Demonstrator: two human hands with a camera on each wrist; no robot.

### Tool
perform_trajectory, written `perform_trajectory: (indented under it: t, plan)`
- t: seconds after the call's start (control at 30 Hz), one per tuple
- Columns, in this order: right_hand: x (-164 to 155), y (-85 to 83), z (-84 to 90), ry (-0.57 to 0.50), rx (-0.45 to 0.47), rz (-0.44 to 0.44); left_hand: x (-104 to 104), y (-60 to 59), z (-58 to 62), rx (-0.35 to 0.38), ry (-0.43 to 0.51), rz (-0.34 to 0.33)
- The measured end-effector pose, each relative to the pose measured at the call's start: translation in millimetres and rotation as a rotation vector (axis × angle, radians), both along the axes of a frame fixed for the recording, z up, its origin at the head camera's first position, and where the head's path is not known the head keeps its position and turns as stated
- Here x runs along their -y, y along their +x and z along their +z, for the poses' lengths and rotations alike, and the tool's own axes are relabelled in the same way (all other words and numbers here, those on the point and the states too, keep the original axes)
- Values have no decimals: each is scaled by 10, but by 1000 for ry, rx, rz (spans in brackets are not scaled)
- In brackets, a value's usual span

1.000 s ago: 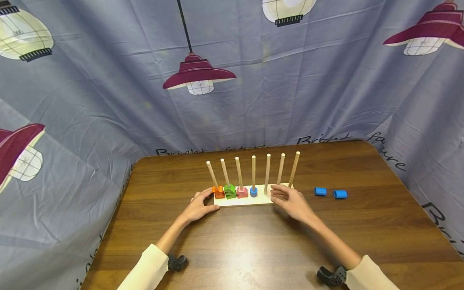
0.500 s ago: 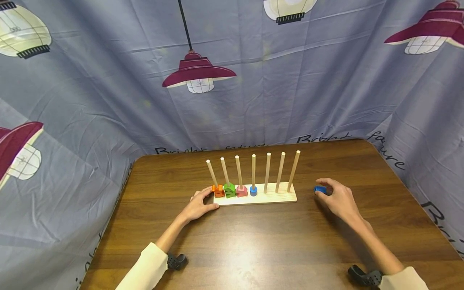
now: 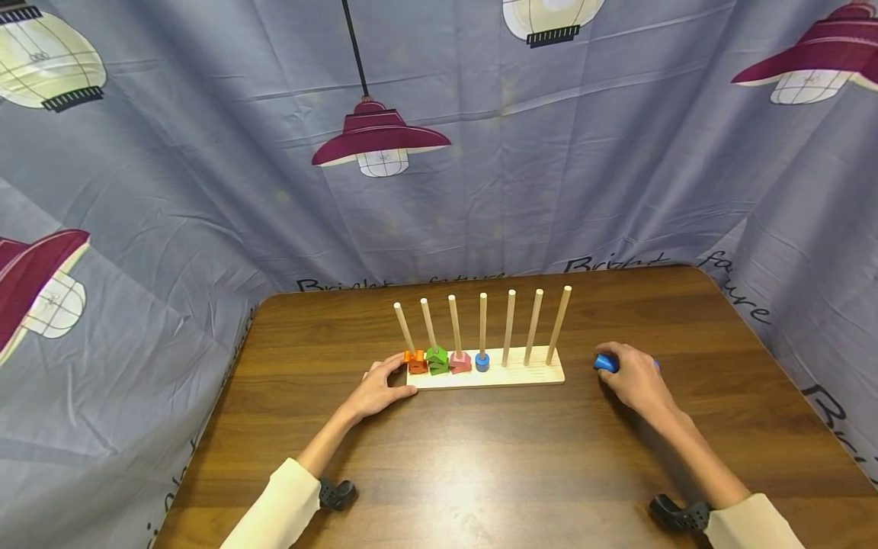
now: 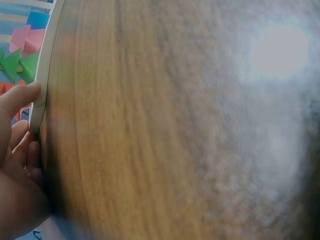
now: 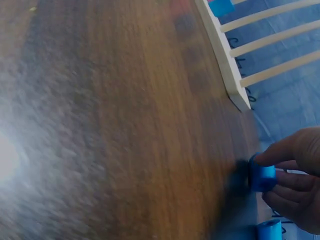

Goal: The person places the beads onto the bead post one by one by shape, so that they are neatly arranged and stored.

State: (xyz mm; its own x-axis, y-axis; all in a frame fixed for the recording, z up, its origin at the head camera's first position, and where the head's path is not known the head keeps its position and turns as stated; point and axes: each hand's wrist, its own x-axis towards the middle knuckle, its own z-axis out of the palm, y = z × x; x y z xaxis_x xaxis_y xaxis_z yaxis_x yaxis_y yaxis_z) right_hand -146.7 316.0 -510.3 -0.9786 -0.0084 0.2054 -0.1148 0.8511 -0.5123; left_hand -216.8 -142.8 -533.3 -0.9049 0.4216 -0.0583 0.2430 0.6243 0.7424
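Note:
My left hand (image 3: 373,390) holds the left end of a pale wooden peg board (image 3: 490,378), thumb at the front edge and fingers round the end. Upright pegs line the board. From the left, the first ones carry orange pieces (image 3: 415,362), green pieces (image 3: 437,361), pink pieces (image 3: 460,363) and a blue piece (image 3: 482,363) at their bases; the three pegs at the right are bare. Right of the board, my right hand (image 3: 639,379) pinches a blue cylinder (image 5: 262,177) between thumb and fingers, low over the table.
A second blue cylinder (image 5: 270,230) lies just beyond my right hand, mostly hidden by it in the head view. The brown wooden table (image 3: 453,465) ends at the back against a grey-blue curtain (image 3: 411,221) printed with lamps.
My right hand has moved right from the board's bare pegs to the nearer blue cylinder and now pinches it. My left hand stays at the board's left end.

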Motion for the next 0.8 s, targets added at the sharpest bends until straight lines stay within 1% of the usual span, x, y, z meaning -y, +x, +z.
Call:
perform_trajectory:
  t: [0.23, 0.3, 0.37, 0.47, 0.57, 0.73, 0.8]
  plan:
    - [26, 28, 15, 19, 53, 6, -9, 0, 15, -3, 3, 0]
    - [43, 47, 45, 6, 73, 7, -9, 7, 15, -1, 1, 0]
    - [66, 58, 97, -32, 74, 11, -10, 9, 19, 5, -1, 0]
    - [149, 83, 232, -138, 39, 21, -16, 17, 29, 8, -1, 4]
    - [282, 103, 443, -287, -21, 53, -23, 24, 41, 10, -6, 8]
    - [564, 137, 871, -614, -88, 175, -24, 33, 38, 11, 0, 17]
    - [687, 138, 1028, -717, -120, 225, -24, 30, 33, 11, 6, 17]
